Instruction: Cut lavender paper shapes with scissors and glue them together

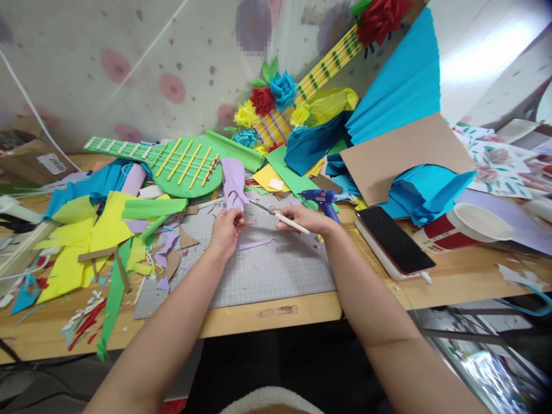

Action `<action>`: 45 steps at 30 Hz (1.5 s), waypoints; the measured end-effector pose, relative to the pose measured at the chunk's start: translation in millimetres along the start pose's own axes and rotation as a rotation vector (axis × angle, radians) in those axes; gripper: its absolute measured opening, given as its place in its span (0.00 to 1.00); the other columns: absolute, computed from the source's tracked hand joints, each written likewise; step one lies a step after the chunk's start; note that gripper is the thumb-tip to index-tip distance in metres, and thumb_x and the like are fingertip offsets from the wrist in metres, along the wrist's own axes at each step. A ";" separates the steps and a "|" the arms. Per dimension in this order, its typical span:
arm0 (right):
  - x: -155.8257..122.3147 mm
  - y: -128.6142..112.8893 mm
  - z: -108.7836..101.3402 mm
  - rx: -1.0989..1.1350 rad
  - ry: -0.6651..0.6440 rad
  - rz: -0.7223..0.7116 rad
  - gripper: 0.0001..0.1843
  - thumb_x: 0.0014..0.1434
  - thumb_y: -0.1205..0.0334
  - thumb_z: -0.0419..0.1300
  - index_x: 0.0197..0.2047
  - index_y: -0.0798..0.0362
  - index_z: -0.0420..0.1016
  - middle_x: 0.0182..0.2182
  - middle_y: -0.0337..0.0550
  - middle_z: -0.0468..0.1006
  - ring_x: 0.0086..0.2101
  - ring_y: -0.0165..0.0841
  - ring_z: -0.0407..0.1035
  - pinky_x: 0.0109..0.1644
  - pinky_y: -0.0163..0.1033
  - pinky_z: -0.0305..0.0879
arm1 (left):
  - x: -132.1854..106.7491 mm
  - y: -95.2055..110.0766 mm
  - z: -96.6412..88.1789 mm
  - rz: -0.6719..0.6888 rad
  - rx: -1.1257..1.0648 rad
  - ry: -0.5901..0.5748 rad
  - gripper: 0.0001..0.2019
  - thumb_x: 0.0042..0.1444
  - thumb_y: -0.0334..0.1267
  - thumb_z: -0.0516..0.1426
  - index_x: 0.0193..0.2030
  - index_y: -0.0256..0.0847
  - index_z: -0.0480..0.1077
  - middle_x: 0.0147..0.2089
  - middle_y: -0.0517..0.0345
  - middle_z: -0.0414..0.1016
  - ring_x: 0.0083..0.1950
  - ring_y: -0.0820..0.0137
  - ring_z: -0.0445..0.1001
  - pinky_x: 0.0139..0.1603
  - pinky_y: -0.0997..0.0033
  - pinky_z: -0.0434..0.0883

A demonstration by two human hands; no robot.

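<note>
My left hand point(227, 230) pinches the lower end of a purple crepe paper piece point(233, 177), which stands up from the fingers with slits cut in it. In my right hand point(304, 220) is a pair of scissors with white handles point(292, 223). Their dark blades point(261, 207) point left, with the tips close to the purple paper; I cannot tell whether they touch it. Both hands are over a grey cutting mat point(276, 270). A thin purple strip point(255, 244) lies on the mat between them. Just beyond my right hand rests a blue glue gun point(321, 199).
Behind my hands lie a green paper guitar point(190, 167) and a yellow one with paper flowers point(276, 123). Coloured scraps point(81, 241) spread over the left. To the right are a phone point(394, 238), a paper cup point(466, 227), cardboard point(401, 155) and blue crepe paper point(405, 80).
</note>
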State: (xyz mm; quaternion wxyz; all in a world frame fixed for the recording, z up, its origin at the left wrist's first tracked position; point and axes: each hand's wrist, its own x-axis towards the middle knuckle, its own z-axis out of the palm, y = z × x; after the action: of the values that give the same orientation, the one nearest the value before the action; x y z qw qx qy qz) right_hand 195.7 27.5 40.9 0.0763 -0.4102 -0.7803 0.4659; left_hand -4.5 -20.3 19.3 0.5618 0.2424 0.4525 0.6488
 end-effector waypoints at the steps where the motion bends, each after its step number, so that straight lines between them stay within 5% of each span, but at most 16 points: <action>1: -1.8 -0.4 -1.7 -0.020 -0.036 -0.010 0.24 0.46 0.39 0.57 0.30 0.54 0.61 0.20 0.32 0.59 0.22 0.24 0.55 0.25 0.32 0.49 | -0.4 0.0 0.4 0.021 0.024 0.005 0.05 0.42 0.32 0.58 0.25 0.37 0.63 0.21 0.67 0.64 0.19 0.83 0.60 0.29 0.75 0.72; 8: -6.7 -2.5 -7.8 -0.228 -0.107 -0.057 0.23 0.49 0.40 0.55 0.31 0.54 0.61 0.27 0.36 0.62 0.27 0.27 0.56 0.29 0.32 0.53 | -2.9 0.4 3.9 0.103 0.123 -0.018 0.11 0.44 0.36 0.60 0.34 0.37 0.65 0.30 0.59 0.73 0.25 0.76 0.73 0.28 0.75 0.72; 14: -5.2 -1.2 -8.2 -0.283 -0.057 -0.009 0.24 0.47 0.39 0.56 0.30 0.53 0.61 0.25 0.35 0.62 0.27 0.27 0.56 0.28 0.32 0.50 | -3.2 1.7 2.3 0.182 0.166 -0.039 0.07 0.41 0.31 0.60 0.29 0.39 0.66 0.21 0.65 0.69 0.18 0.80 0.65 0.25 0.78 0.71; 23: -8.4 1.4 -12.1 -0.226 -0.142 -0.074 0.23 0.48 0.40 0.55 0.28 0.53 0.61 0.24 0.33 0.60 0.26 0.26 0.54 0.29 0.32 0.50 | -5.4 11.5 -4.5 0.008 0.232 -0.237 0.08 0.38 0.34 0.62 0.26 0.36 0.69 0.21 0.63 0.68 0.17 0.81 0.61 0.27 0.72 0.73; 29: -14.9 -1.0 -18.4 -0.225 -0.161 -0.043 0.23 0.48 0.39 0.55 0.26 0.53 0.60 0.23 0.33 0.59 0.25 0.25 0.53 0.28 0.32 0.48 | -2.9 9.7 -7.3 0.012 0.165 -0.209 0.07 0.40 0.35 0.62 0.27 0.36 0.69 0.22 0.61 0.68 0.20 0.80 0.63 0.27 0.70 0.74; 36: -13.1 -1.3 -16.5 -0.195 -0.039 -0.031 0.22 0.46 0.41 0.57 0.28 0.53 0.63 0.23 0.33 0.60 0.25 0.25 0.54 0.28 0.32 0.47 | -4.0 12.2 -9.0 -0.033 0.174 -0.320 0.10 0.41 0.35 0.62 0.32 0.36 0.70 0.31 0.56 0.74 0.26 0.75 0.71 0.30 0.67 0.75; 45: -15.6 -3.1 -16.8 -0.168 -0.063 0.002 0.22 0.46 0.40 0.57 0.26 0.53 0.62 0.19 0.32 0.61 0.22 0.25 0.55 0.27 0.33 0.46 | 3.2 8.1 -12.7 0.018 0.309 -0.266 0.11 0.39 0.39 0.64 0.26 0.35 0.69 0.24 0.56 0.73 0.21 0.73 0.72 0.26 0.72 0.73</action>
State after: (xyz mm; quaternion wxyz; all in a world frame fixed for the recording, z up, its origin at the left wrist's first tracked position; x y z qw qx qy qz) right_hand 212.6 26.9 56.8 0.0166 -0.4008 -0.8183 0.4117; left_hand -19.9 -20.9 19.7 0.5669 0.4134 0.4663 0.5388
